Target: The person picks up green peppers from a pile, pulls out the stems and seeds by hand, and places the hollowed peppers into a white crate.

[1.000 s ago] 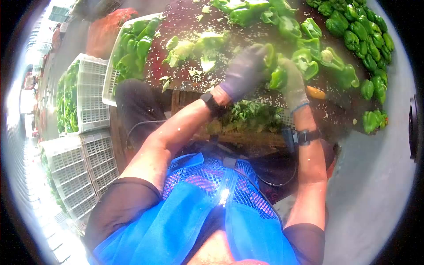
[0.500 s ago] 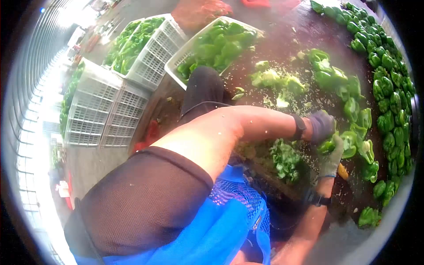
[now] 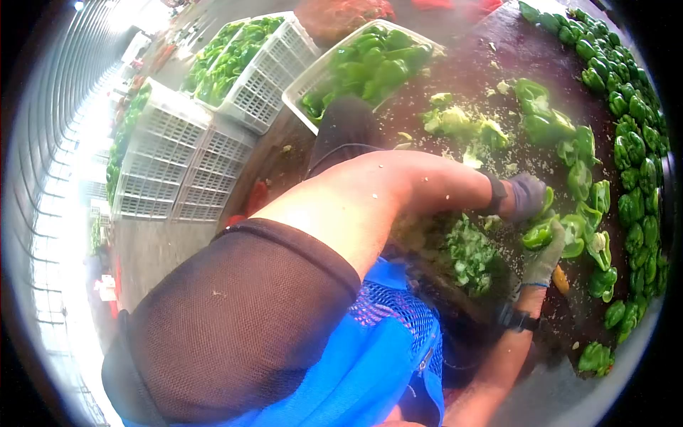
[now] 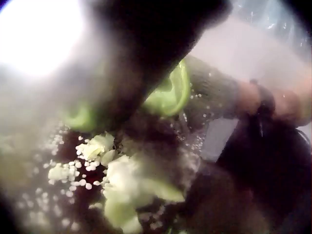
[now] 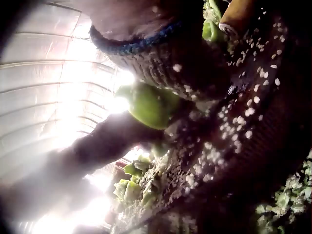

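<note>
In the head view my left hand point(image 3: 526, 196), in a purple-grey glove, is curled round a green pepper piece point(image 3: 546, 203). Just below it, my right hand point(image 3: 543, 260) in a pale, dirty glove grips a green pepper point(image 3: 538, 236). The left wrist view has the dark left glove point(image 4: 146, 53) across the top, with an opened pepper point(image 4: 170, 95) between it and the other glove. From the right wrist, the pepper point(image 5: 153, 106) shows between the right glove point(image 5: 170, 66) and the dark left hand point(image 5: 109, 139). Glare and blur hide most fingertips.
Opened peppers point(image 3: 578, 179) lie right of the hands, whole ones point(image 3: 629, 149) along the far right edge. Pale cores point(image 3: 455, 122) and scattered seeds cover the dark surface. An orange-yellow object point(image 3: 560, 280) lies by the right hand. Pepper-filled white crates point(image 3: 267, 78) stand left; leafy scraps point(image 3: 469, 252) lie below.
The head view has swung leftward, so hands and table now appear further right. Both hands stay close together at the peppers; a gap has opened between them since half a second ago.
</note>
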The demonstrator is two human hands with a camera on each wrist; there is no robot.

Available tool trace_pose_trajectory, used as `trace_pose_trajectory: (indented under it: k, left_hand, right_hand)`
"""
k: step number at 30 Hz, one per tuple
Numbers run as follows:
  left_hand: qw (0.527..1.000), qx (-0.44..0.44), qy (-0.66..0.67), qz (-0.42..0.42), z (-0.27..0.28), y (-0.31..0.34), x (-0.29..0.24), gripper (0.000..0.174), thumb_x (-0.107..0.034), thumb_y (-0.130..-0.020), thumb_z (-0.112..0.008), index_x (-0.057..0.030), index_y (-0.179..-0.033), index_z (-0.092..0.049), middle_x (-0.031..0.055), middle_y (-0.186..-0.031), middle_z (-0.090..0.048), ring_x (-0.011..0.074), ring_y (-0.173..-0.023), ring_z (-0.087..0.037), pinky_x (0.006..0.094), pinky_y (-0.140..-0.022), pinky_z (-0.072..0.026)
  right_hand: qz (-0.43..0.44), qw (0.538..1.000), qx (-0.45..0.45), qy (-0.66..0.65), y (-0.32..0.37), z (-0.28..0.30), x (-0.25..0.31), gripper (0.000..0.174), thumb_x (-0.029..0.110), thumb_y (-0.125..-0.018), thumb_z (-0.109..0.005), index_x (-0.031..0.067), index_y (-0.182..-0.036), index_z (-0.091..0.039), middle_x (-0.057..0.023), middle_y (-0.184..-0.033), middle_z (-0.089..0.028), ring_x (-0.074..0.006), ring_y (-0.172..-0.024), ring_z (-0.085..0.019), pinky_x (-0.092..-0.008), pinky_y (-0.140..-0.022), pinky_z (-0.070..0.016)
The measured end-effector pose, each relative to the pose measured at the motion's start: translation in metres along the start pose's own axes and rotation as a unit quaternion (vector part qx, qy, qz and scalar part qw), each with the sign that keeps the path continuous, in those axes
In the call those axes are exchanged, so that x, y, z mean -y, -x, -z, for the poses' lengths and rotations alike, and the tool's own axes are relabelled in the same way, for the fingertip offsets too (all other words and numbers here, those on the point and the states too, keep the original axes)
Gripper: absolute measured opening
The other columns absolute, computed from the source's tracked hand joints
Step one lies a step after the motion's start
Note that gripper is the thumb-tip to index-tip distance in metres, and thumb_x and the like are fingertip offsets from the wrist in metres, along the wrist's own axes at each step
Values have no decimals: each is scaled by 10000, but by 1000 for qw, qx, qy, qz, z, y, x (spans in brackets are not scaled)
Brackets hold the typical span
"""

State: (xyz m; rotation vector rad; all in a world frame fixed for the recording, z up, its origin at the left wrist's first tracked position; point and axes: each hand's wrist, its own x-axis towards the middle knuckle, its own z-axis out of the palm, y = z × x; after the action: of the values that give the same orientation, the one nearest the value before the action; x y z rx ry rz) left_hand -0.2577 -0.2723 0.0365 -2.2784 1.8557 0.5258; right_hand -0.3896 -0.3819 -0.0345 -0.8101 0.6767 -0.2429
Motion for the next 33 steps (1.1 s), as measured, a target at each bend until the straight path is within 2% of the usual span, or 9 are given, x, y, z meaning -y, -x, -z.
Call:
trace_pose_trajectory:
  k: [2, 3, 5, 11, 14, 21, 25, 27, 33]
  left_hand:
    - [997, -58, 30, -34, -14, -7, 13, 346, -300, -833, -673, -58, -1080, -657, 73, -854, -663, 156, -643, -599, 273, -611, -564]
    - [968, 6, 229, 101, -16, -28, 23, 333, -329, -861, -642, -45, -1035, -666, 62, -806, -652, 167, -654, -603, 305, -669, -574]
    - [835, -105, 533, 92, -3, 12, 32, 324, -314, -858, -645, -38, -1028, -654, 56, -830, -638, 149, -706, -612, 329, -718, -575]
    - [748, -175, 620, -159, -85, -32, 77, 202, -148, -892, -599, 4, -1024, -592, 79, -970, -619, 180, -888, -631, 348, -802, -566]
    - [738, -148, 649, -114, -88, -15, 76, 196, -133, -897, -586, 13, -1027, -579, 63, -940, -626, 166, -861, -638, 334, -768, -568]
    - [889, -175, 421, -37, -79, 2, 87, 170, -231, -885, -617, -62, -880, -631, 30, -730, -594, 118, -573, -534, 272, -538, -474]
    - [917, -107, 347, 164, -68, -5, 68, 216, -246, -928, -565, -69, -861, -670, 56, -704, -595, 117, -553, -521, 282, -529, -484]
    - [961, 3, 4, 277, -43, -5, 47, 235, -248, -940, -548, -63, -887, -683, 73, -707, -597, 118, -543, -515, 284, -524, -490]
    - [982, 78, 2, 174, 0, 26, 47, 271, -292, -939, -554, -71, -1034, -680, 59, -734, -600, 122, -604, -540, 274, -522, -507]
  right_hand:
    - [59, 997, -6, 57, 2, 0, 1, 478, 354, -864, -582, 60, -1241, -553, -69, -1014, -595, -197, -863, -598, -361, -700, -535]
    - [57, 992, -40, 110, 23, -24, 14, 471, 360, -862, -583, 66, -1229, -560, -61, -978, -602, -180, -827, -602, -343, -691, -536]
    - [153, 981, 20, 121, 32, -33, 21, 384, 340, -890, -544, 66, -1156, -576, -61, -956, -605, -151, -828, -608, -324, -678, -541]
    - [158, 986, -43, 20, 17, -29, 30, 449, 275, -894, -554, 43, -1279, -535, -120, -1107, -564, -240, -1016, -592, -391, -742, -580]
    - [153, 987, -34, 32, 11, -25, 22, 441, 252, -893, -571, 31, -1273, -538, -119, -1014, -624, -185, -787, -654, -297, -598, -573]
    - [147, 987, 9, 62, 12, -32, 17, 438, 221, -898, -580, 32, -1289, -527, -110, -965, -655, -171, -722, -661, -271, -579, -559]
    - [160, 981, 44, 103, 15, -36, 11, 451, 216, -896, -585, 27, -1300, -518, -118, -996, -656, -169, -742, -664, -266, -614, -558]
    - [136, 984, 48, 108, 18, -35, 14, 467, 248, -891, -586, 28, -1298, -519, -128, -1002, -653, -184, -758, -666, -274, -623, -560]
    - [51, 997, 57, 17, 22, -31, 26, 455, 305, -888, -543, 36, -1253, -510, -162, -999, -638, -250, -784, -670, -358, -637, -577]
